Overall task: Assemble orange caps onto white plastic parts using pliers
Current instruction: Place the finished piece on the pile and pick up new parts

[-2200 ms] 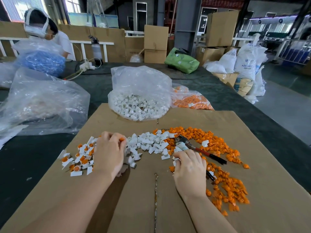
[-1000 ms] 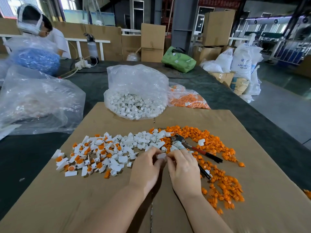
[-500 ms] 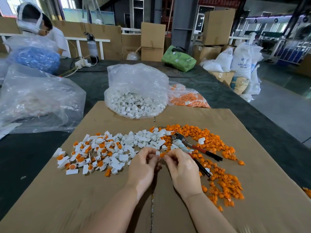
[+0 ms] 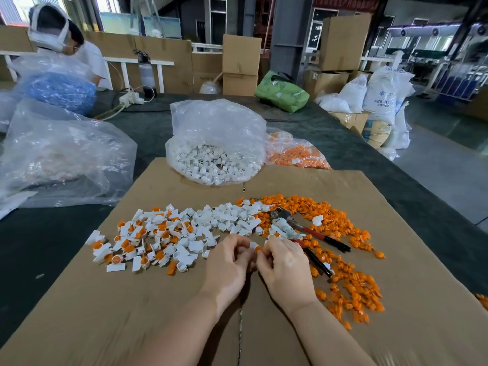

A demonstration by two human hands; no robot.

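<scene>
- Behind the dark green table (image 4: 343, 154), stacked brown cardboard boxes (image 4: 241, 64) and white sacks (image 4: 383, 96) are seen in a warehouse hall.
- A flat brown cardboard sheet (image 4: 132, 313) is laid on the table as the work surface.
- At the sheet's far edge, a clear plastic bag of white plastic parts (image 4: 215, 154) is set, with a clear bag of orange caps (image 4: 295, 154) just beside it on the right.
- A loose heap of white plastic parts (image 4: 227, 216) is spread across the middle of the sheet; those on the left (image 4: 148, 241) already carry orange caps.
- A scatter of loose orange caps (image 4: 351, 289) is strewn along the right side.
- Red-and-black-handled metal pliers (image 4: 314, 233) are left lying among the caps, untouched.
- Both forearms are stretched forward, backs of the hands up, and the hands are brought together near the sheet's centre.
- A small white plastic part (image 4: 253, 244) is pinched in the curled fingers of the left hand (image 4: 227, 268).
- A small orange cap (image 4: 258, 248) is pinched in the curled fingers of the right hand (image 4: 286, 265), touching the white part.
</scene>
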